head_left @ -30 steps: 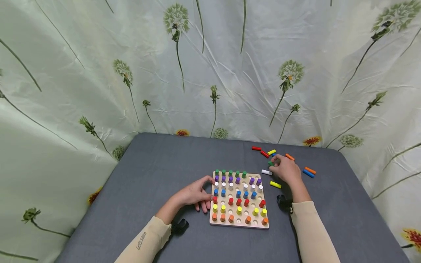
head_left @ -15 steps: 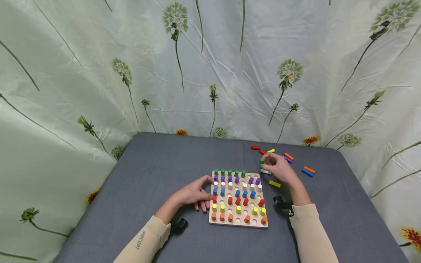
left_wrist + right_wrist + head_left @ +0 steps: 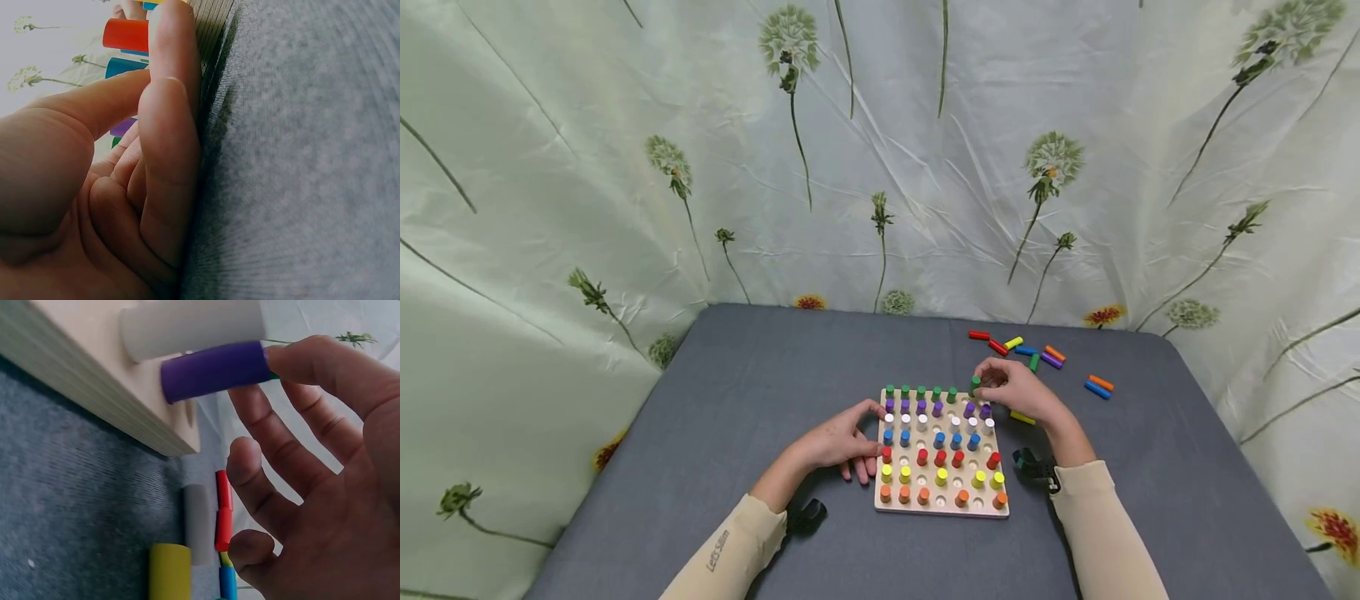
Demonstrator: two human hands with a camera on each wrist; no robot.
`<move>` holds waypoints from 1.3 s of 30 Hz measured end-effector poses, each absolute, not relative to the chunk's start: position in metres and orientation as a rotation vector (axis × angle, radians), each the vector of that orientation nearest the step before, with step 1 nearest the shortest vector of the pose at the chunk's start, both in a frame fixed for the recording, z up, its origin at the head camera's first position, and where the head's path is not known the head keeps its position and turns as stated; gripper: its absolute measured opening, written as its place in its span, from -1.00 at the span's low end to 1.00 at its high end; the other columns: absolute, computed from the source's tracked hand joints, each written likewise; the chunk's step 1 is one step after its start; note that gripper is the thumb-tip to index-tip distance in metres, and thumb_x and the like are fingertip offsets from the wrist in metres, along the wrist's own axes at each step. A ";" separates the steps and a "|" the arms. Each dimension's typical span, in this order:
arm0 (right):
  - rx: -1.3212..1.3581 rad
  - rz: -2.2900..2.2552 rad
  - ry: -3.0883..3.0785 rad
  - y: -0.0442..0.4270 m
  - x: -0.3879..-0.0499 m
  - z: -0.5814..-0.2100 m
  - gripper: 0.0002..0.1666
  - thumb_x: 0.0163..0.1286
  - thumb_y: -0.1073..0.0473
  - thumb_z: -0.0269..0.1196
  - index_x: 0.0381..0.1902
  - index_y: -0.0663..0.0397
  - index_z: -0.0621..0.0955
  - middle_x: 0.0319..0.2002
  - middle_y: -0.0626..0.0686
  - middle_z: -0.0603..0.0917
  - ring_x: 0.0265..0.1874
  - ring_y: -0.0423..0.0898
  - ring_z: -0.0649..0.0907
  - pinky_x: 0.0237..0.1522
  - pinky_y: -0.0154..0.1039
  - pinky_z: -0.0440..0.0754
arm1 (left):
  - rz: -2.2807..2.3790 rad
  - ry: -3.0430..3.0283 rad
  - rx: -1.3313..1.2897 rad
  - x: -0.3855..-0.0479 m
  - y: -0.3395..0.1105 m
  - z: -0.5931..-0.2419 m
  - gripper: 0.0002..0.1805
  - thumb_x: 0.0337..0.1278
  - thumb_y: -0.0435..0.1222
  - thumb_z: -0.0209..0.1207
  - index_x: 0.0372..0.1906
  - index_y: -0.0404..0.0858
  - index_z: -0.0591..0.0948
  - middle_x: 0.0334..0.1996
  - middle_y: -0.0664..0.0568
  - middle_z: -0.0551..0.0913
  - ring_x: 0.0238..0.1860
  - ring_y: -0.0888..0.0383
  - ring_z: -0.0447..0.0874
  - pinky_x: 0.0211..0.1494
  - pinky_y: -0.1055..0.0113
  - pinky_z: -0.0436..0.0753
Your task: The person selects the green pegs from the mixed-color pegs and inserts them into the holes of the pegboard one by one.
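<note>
A light wooden pegboard (image 3: 912,477) lies on the table, with rows of coloured pegs standing in it, green at the far edge and orange at the near edge. My left hand (image 3: 841,437) rests along the board's left edge, its thumb by a red peg (image 3: 887,455). Over the far right of the green row, my right hand (image 3: 1024,392) pinches a green peg (image 3: 975,384) upright between thumb and finger. The right wrist view shows a purple peg (image 3: 215,372) just in front of those fingertips; it hides most of the green one. Whether the peg's end is in a hole cannot be seen.
Loose pegs lie beyond and right of the board: red (image 3: 979,335), yellow (image 3: 1014,342), green (image 3: 1034,362), purple (image 3: 1052,360), orange (image 3: 1101,382) and blue (image 3: 1097,390). A white peg (image 3: 197,525) lies near the board. A flowered curtain (image 3: 880,150) hangs behind the table.
My right hand has carried the green peg from the loose pegs leftward and nearer, to the board's far right corner. The left hand keeps its place at the board's edge.
</note>
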State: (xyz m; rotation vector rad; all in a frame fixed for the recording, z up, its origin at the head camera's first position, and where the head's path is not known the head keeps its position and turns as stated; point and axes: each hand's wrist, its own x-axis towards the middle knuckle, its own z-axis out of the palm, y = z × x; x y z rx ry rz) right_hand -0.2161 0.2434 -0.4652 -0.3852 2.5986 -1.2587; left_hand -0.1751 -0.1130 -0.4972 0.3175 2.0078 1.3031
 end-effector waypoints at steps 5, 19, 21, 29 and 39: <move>-0.414 -1.227 2.589 0.240 -0.219 -0.469 -0.81 0.42 0.22 0.38 -0.08 0.15 0.64 -0.15 0.12 0.74 -0.22 -0.04 0.64 -0.14 -0.13 0.58 | 1.312 2.011 0.324 -0.175 -0.114 -0.498 -0.51 0.51 -0.29 0.23 0.36 -0.03 0.33 -0.56 0.00 0.78 -0.63 0.23 0.72 -0.64 0.40 0.57; -0.401 -1.166 2.604 0.235 -0.218 -0.471 -0.82 0.39 0.23 0.38 -0.11 0.15 0.65 -0.13 0.16 0.75 -0.22 -0.06 0.63 -0.18 -0.19 0.56 | 1.316 2.002 0.325 -0.174 -0.114 -0.497 -0.50 0.51 -0.26 0.26 0.37 -0.02 0.33 -0.53 0.00 0.79 -0.62 0.22 0.73 -0.63 0.40 0.59; -0.381 -1.170 2.603 0.234 -0.218 -0.471 -0.83 0.39 0.24 0.39 -0.11 0.14 0.65 -0.14 0.15 0.74 -0.23 -0.06 0.62 -0.18 -0.19 0.55 | 1.318 2.003 0.327 -0.175 -0.114 -0.498 -0.50 0.50 -0.26 0.26 0.37 -0.02 0.33 -0.53 0.00 0.79 -0.61 0.22 0.74 -0.62 0.39 0.59; -0.374 -1.161 2.598 0.232 -0.218 -0.471 -0.81 0.38 0.25 0.39 -0.09 0.17 0.66 -0.16 0.15 0.74 -0.29 -0.08 0.58 -0.24 -0.20 0.52 | 1.309 2.014 0.327 -0.175 -0.114 -0.499 -0.50 0.50 -0.29 0.24 0.38 -0.02 0.33 -0.54 0.00 0.79 -0.62 0.23 0.73 -0.63 0.40 0.58; -0.309 -1.129 2.576 0.228 -0.217 -0.469 -0.79 0.39 0.26 0.36 -0.05 0.18 0.67 -0.17 0.14 0.73 -0.30 -0.06 0.59 -0.26 -0.18 0.52 | 1.313 2.018 0.333 -0.175 -0.114 -0.499 -0.50 0.50 -0.31 0.22 0.38 -0.03 0.33 -0.56 0.01 0.78 -0.63 0.23 0.72 -0.65 0.41 0.56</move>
